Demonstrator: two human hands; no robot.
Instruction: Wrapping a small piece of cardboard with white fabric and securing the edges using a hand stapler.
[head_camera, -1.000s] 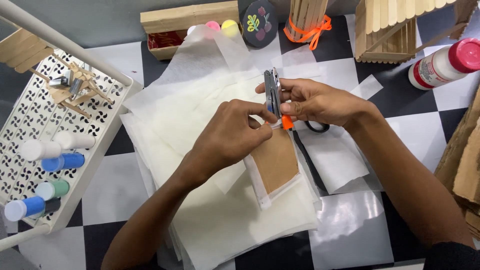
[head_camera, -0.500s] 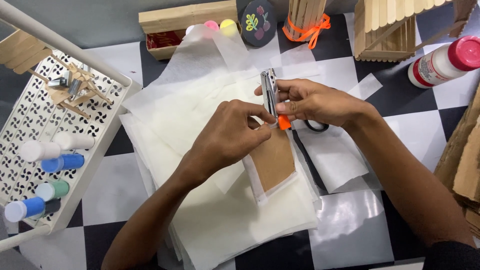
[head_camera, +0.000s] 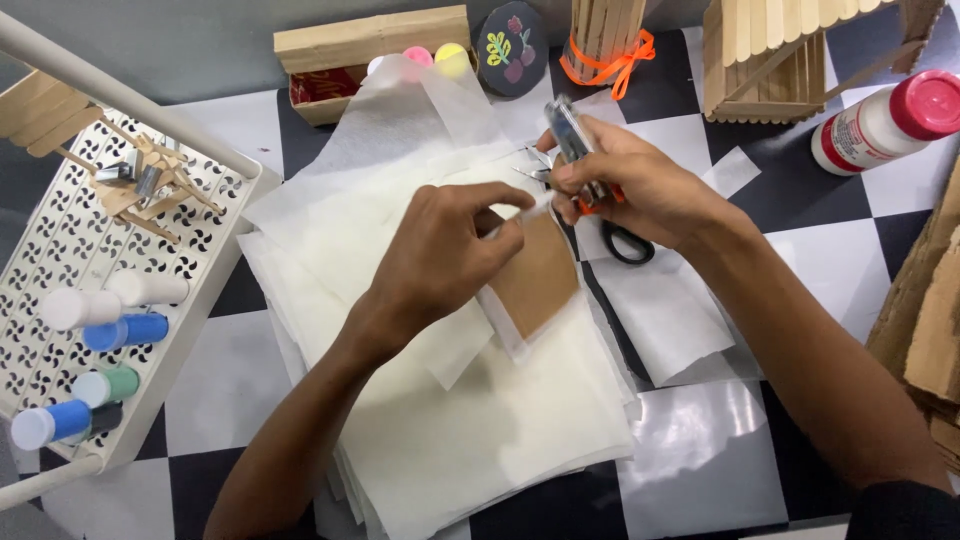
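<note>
Far left there's a white perforated tray (head_camera: 60, 250) with little paint bottles (head_camera: 110, 330) lying in it. Moving in, the left hand (head_camera: 445, 255) pinches the white edge of a brown card piece (head_camera: 535, 280) sitting on a stack of thin white paper sheets (head_camera: 450, 420). Just right of it, the right hand (head_camera: 640, 185) is clamped around a small stapler (head_camera: 572, 135), right above the card's top edge. Glue bottle (head_camera: 885, 120) far right.
</note>
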